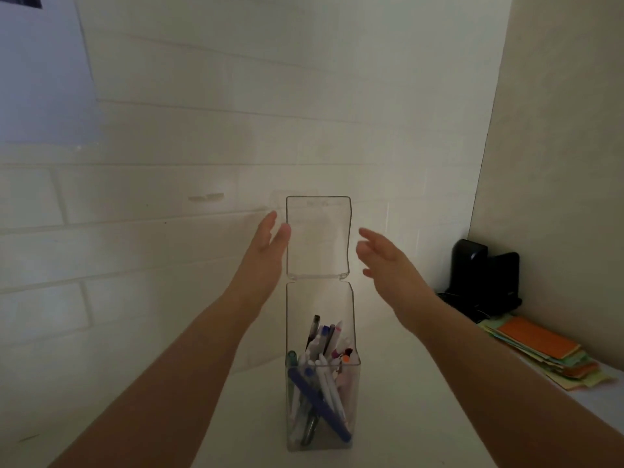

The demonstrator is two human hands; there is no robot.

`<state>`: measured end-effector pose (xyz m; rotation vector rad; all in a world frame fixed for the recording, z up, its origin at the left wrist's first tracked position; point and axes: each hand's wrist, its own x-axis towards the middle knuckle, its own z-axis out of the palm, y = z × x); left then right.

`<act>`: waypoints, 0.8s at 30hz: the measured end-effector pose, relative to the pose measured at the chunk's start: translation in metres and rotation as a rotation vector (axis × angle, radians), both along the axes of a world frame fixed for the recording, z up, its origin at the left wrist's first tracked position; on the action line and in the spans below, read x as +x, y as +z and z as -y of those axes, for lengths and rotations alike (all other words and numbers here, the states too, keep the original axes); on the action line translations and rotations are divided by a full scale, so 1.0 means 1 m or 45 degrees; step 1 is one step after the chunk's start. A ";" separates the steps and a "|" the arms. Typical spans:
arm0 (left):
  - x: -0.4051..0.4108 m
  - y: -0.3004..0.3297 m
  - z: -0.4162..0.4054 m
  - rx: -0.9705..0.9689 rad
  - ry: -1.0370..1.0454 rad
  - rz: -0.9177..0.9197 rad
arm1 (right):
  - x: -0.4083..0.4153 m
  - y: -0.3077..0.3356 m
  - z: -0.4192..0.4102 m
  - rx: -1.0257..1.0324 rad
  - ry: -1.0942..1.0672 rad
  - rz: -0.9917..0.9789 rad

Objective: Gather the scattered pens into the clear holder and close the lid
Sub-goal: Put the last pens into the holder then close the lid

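At far left a pale blue sheet (40, 72) hangs on the white brick wall (169, 197). The left hand (266, 241) reaches forward with its fingers stretched out and loosely together, empty, its fingertips at the left edge of the lid (317, 236); whether they touch the edge cannot be told.

The holder (322, 400) stands upright on the white desk (236, 434) between the two forearms. Its lid is swung up and back on the rear hinge, standing nearly vertical above the open top. The pens (320, 376) are inside, leaning at mixed angles: white barrels, a dark blue one slanting down toward the right front corner, and a black-tipped one rising highest at the back.

The right hand (385, 255) hovers just right of the lid, fingers spread and slightly curled, holding nothing and apart from the plastic.

Farther right, against the beige side wall (557, 130), sits a black device (483, 278). In front of it lies a loose stack of coloured notes (547, 356), orange on top, with green and yellow sheets below. Nothing lies between either hand and the lid.
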<state>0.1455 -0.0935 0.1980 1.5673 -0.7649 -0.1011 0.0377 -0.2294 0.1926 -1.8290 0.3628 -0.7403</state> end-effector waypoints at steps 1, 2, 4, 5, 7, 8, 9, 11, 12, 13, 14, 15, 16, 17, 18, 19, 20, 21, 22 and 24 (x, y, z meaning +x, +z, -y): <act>0.002 0.005 0.003 -0.007 -0.032 -0.010 | 0.005 0.007 0.000 0.042 0.048 0.014; 0.002 0.009 0.006 -0.028 -0.060 -0.021 | 0.010 0.013 0.001 0.081 0.090 0.032; 0.002 0.012 0.009 -0.058 -0.093 -0.027 | 0.017 0.022 0.001 0.144 0.141 0.043; 0.000 0.012 0.009 -0.051 -0.089 -0.015 | 0.018 0.023 0.000 0.150 0.144 0.048; -0.006 0.012 0.003 -0.050 -0.050 0.039 | 0.012 0.020 -0.003 0.096 0.093 0.089; -0.012 0.011 -0.003 -0.070 -0.027 0.063 | 0.005 0.018 -0.006 0.046 0.056 0.113; -0.018 0.011 -0.009 -0.096 -0.005 0.089 | -0.003 0.016 -0.010 -0.010 0.029 0.136; -0.036 0.007 -0.022 -0.084 0.038 0.155 | -0.023 0.010 -0.022 -0.119 0.001 0.164; -0.047 0.001 -0.029 -0.056 0.047 0.191 | -0.033 0.006 -0.028 -0.168 0.000 0.180; -0.058 -0.008 -0.035 -0.053 0.041 0.225 | -0.042 0.001 -0.033 -0.213 0.005 0.203; -0.068 -0.018 -0.041 -0.069 0.022 0.241 | -0.050 -0.005 -0.038 -0.254 0.007 0.232; -0.077 -0.028 -0.046 -0.103 0.005 0.231 | -0.057 -0.011 -0.044 -0.279 0.020 0.245; -0.084 -0.038 -0.051 -0.141 -0.007 0.203 | -0.061 -0.018 -0.049 -0.287 0.036 0.249; -0.087 -0.049 -0.053 -0.166 -0.008 0.162 | -0.065 -0.028 -0.052 -0.251 0.057 0.234; -0.089 -0.059 -0.056 -0.181 -0.006 0.115 | -0.069 -0.037 -0.055 -0.219 0.069 0.222; -0.091 -0.068 -0.058 -0.198 -0.006 0.064 | -0.071 -0.047 -0.056 -0.191 0.068 0.207; -0.092 -0.076 -0.060 -0.214 -0.006 0.025 | -0.071 -0.056 -0.056 -0.170 0.067 0.209; -0.095 -0.083 -0.062 -0.215 0.000 0.013 | -0.072 -0.063 -0.057 -0.144 0.076 0.197; -0.096 -0.089 -0.063 -0.206 0.002 0.014 | -0.072 -0.069 -0.057 -0.112 0.083 0.180; -0.100 -0.096 -0.063 -0.189 -0.001 0.026 | -0.075 -0.074 -0.059 -0.111 0.092 0.154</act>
